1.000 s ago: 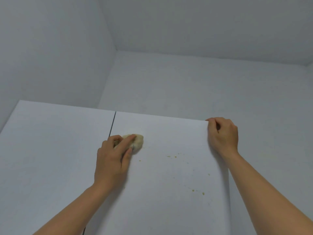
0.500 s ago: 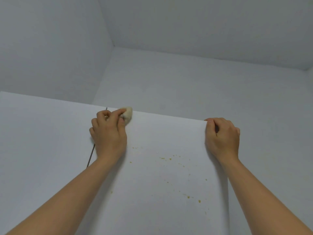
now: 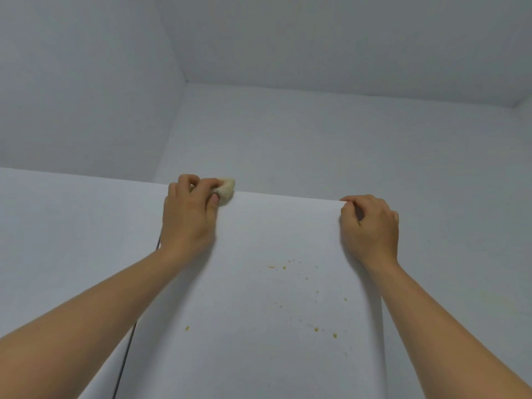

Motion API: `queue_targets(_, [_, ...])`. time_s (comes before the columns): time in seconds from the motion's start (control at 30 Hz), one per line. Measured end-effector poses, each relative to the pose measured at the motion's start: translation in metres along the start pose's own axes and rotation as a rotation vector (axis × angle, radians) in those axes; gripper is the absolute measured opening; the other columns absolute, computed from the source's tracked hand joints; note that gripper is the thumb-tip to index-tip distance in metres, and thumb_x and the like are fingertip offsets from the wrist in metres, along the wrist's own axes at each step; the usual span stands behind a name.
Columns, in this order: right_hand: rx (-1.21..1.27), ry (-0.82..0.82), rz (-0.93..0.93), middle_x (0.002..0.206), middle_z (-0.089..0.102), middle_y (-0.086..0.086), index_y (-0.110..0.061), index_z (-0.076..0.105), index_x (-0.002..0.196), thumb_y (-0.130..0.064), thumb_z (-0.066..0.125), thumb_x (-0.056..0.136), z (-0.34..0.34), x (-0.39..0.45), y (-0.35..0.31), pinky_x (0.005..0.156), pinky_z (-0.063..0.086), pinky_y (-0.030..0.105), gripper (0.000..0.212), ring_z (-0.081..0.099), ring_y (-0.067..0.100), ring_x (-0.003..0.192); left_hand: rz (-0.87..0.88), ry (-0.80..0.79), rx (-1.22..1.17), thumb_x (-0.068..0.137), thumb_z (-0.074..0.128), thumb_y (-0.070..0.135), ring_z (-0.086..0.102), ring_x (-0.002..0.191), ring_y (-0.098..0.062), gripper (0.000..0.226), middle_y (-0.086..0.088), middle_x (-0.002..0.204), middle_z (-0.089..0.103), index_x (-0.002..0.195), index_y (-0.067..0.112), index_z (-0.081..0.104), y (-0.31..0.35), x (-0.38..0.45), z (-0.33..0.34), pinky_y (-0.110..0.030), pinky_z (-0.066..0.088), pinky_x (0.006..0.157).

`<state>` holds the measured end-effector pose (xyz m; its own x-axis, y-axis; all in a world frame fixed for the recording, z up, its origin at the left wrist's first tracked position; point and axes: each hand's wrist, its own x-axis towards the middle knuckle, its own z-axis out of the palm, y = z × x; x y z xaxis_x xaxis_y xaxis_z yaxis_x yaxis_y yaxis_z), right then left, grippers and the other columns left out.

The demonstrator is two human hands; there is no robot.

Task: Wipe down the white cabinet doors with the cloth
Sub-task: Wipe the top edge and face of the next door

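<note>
2 cabinet doors: left door (image 3: 72, 240), right door (image 3: 273, 326), w/ 1 dark gap (image 3: 126, 352) between. 1 cloth (image 3: 226, 190), small beige wad at top edge of right door. 2 hands: left hand (image 3: 188, 217) w/ fingers curled round cloth, right hand (image 3: 370, 226) w/ fingers curled over right door's top right corner. 2 bare forearms. Yellowish specks (image 3: 316, 329) on right door: approx. a dozen or more, exact no. can't tell, several too faint. 2 walls & 1 ceiling meeting at 1 corner (image 3: 186, 81) above.
</note>
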<state>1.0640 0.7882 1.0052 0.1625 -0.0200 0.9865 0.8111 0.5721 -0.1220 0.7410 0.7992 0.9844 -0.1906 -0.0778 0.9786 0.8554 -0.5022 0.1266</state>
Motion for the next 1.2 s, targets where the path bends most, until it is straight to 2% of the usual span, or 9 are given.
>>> queue_targets(0.07, [0.001,-0.002,-0.002,0.098,0.07,-0.011,-0.026,0.075,0.095,-0.035,0.039,0.09,0.0,0.001,0.0,0.091,0.028,0.03,0.037,0.051,0.01,0.095,0.119,-0.043,-0.042,0.098,0.051,0.029,0.047,0.104,-0.03,0.027,-0.002,0.119,0.046,0.123,0.032,0.06,0.013,-0.018,0.002,-0.045,0.043,0.092])
queue_targets(0.23, [0.0,0.004,0.005,0.1,0.071,-0.009,-0.024,0.075,0.096,-0.034,0.04,0.09,0.001,0.0,-0.001,0.09,0.027,0.03,0.037,0.054,0.013,0.097,0.729,-0.273,-0.039,0.1,0.05,0.035,0.048,0.091,-0.023,0.024,0.001,0.112,0.052,0.12,0.031,0.062,0.02,-0.063,0.003,-0.036,0.039,0.078])
queue_targets(0.3, [0.003,0.006,0.008,0.1,0.07,-0.009,-0.025,0.075,0.096,-0.034,0.04,0.09,0.001,0.0,-0.001,0.091,0.028,0.029,0.037,0.055,0.014,0.1,0.667,-0.237,0.008,0.099,0.049,0.039,0.049,0.09,-0.022,0.024,0.002,0.111,0.052,0.12,0.034,0.059,0.02,-0.044,0.006,-0.036,0.035,0.075])
queue_targets(0.43, [0.007,0.001,0.012,0.102,0.07,-0.01,-0.025,0.075,0.098,-0.034,0.04,0.091,0.002,-0.001,0.0,0.092,0.028,0.027,0.037,0.056,0.014,0.102,0.217,-0.111,-0.054,0.096,0.046,0.042,0.05,0.099,-0.029,0.031,-0.002,0.117,0.052,0.12,0.032,0.063,0.039,-0.027,0.022,-0.036,0.033,0.081])
queue_targets(0.5, [0.004,-0.006,0.013,0.103,0.07,-0.009,-0.025,0.075,0.099,-0.034,0.04,0.092,0.003,-0.001,0.0,0.092,0.028,0.027,0.037,0.056,0.015,0.103,0.117,-0.108,-0.08,0.096,0.046,0.044,0.047,0.101,-0.028,0.03,-0.001,0.119,0.049,0.121,0.035,0.061,0.063,-0.055,0.025,-0.039,0.036,0.083])
queue_targets(0.67, [0.003,0.007,0.018,0.102,0.071,-0.008,-0.023,0.076,0.099,-0.029,0.047,0.094,0.002,-0.002,-0.004,0.091,0.032,0.029,0.03,0.057,0.017,0.103,0.623,-0.251,-0.034,0.098,0.051,0.045,0.05,0.09,-0.024,0.023,0.006,0.11,0.051,0.117,0.038,0.06,0.07,-0.093,0.023,-0.037,0.034,0.074])
queue_targets(0.87, [0.168,-0.071,0.12,0.09,0.07,-0.018,-0.028,0.08,0.091,-0.027,0.055,0.089,-0.008,0.009,0.0,0.087,0.048,0.028,0.025,0.063,0.014,0.104,0.23,-0.077,0.01,0.098,0.049,0.042,0.049,0.099,-0.031,0.028,-0.005,0.115,0.052,0.12,0.03,0.063,0.071,-0.01,0.037,-0.038,0.033,0.081])
queue_targets(1.07, [0.084,-0.099,-0.025,0.096,0.064,-0.012,-0.023,0.071,0.096,-0.029,0.04,0.093,-0.006,0.004,0.005,0.093,0.039,0.034,0.032,0.049,0.012,0.098,0.831,-0.308,-0.024,0.1,0.052,0.045,0.049,0.088,-0.026,0.021,0.0,0.109,0.055,0.113,0.035,0.065,0.084,-0.103,0.029,-0.04,0.04,0.074])
queue_targets(1.2, [0.047,-0.048,-0.034,0.104,0.068,-0.005,-0.02,0.07,0.101,-0.026,0.036,0.098,-0.003,-0.002,0.007,0.09,0.031,0.031,0.035,0.054,0.016,0.101,0.666,-0.202,0.105,0.103,0.033,0.06,0.047,0.09,-0.024,0.037,0.004,0.105,0.053,0.113,0.036,0.06,0.088,-0.071,0.036,-0.038,0.031,0.077])
